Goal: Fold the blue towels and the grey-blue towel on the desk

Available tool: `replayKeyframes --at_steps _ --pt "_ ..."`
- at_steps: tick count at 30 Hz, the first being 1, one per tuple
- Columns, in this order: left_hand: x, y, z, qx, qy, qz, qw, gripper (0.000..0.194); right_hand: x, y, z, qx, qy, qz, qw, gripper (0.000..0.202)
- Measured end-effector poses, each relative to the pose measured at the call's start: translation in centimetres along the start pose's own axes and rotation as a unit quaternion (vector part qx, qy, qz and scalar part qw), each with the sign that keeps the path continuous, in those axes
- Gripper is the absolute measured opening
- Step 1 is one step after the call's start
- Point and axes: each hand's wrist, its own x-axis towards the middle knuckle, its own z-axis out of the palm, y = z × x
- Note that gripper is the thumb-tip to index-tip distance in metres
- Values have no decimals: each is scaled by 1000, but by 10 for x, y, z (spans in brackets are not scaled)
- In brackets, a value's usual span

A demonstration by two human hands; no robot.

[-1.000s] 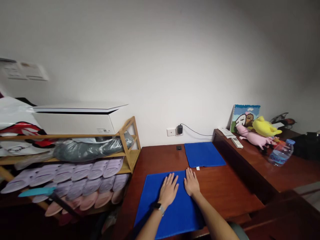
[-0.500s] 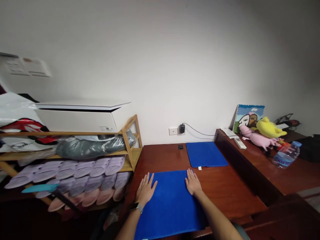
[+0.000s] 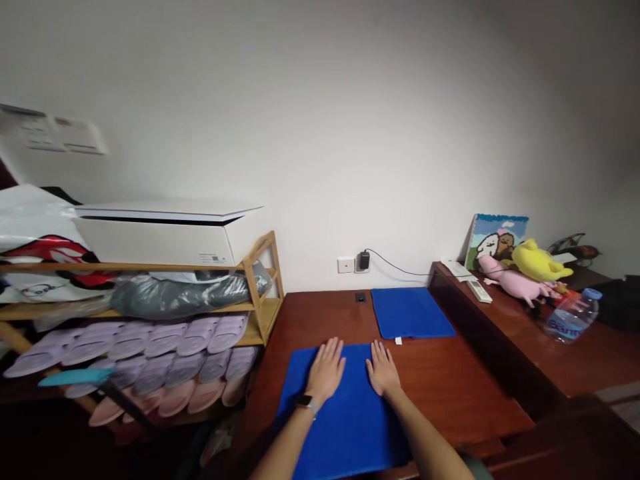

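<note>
A large blue cloth (image 3: 350, 427) lies spread flat on the brown wooden table (image 3: 320, 313), reaching its front edge. My left hand (image 3: 326, 371) rests flat on the cloth's upper middle, fingers extended, with a watch on the wrist. At the far right corner of the same cloth, my right hand (image 3: 384, 371) lies palm down with its fingers stretched out. Neither hand grasps anything. Behind them, to the right, a smaller blue cloth (image 3: 413, 312) lies flat with a white tag at its near edge.
On the left stands a wooden rack (image 3: 265, 287) with rows of slippers (image 3: 173, 339) and a white box (image 3: 155, 237) on top. The raised surface at right carries a remote control (image 3: 479, 291), plush toys (image 3: 517, 277) and a plastic bottle (image 3: 573, 317). A charger (image 3: 365, 259) is plugged into the wall.
My left hand has moved right, from the large cloth's left edge to its upper middle. The right hand stays near the far right corner.
</note>
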Motion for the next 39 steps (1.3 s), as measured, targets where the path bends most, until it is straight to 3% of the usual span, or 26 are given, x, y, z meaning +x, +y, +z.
replayKeyframes --at_steps 3,5,6,8,13,15,18,26,28,30,34,36,37,39 --pt "16 53 19 -30 -44 26 998 63 1 0 1 -3 5 5 1000 71" --pt "18 65 26 -32 -54 19 998 61 2 0 2 -2 6 9 1000 70" --pt "16 62 27 -31 -55 13 998 61 2 0 1 -2 6 12 1000 70" --pt "9 40 24 -24 -59 -11 998 62 1 -1 1 -3 5 16 1000 71" --pt "-20 -57 5 20 -54 -122 991 65 2 -2 0 -11 -7 21 1000 71" --pt "-28 -83 0 28 -44 -137 989 66 4 -1 -1 -17 -14 21 1000 71" --pt "-32 -95 0 32 -24 -135 990 69 8 0 -4 -25 -30 15 999 71" --pt "-29 -91 -4 47 -26 -147 988 68 11 2 -7 -21 -28 4 999 72" --pt "-25 -84 -7 50 -4 -144 988 67 12 2 -5 -19 -19 1 1000 72" --pt "-17 -62 -6 41 10 -112 993 66 13 3 -2 -17 -8 0 1000 71" --pt "4 12 9 -7 -23 6 1000 63 14 5 2 -11 4 -2 1000 71" --pt "10 41 18 -21 -46 28 998 61 14 6 2 -9 3 -3 1000 71" --pt "11 46 22 -23 -53 27 998 61 14 6 2 -9 1 -3 1000 71" --pt "7 39 25 -18 -62 7 998 61 14 7 1 -9 -5 -2 1000 71"
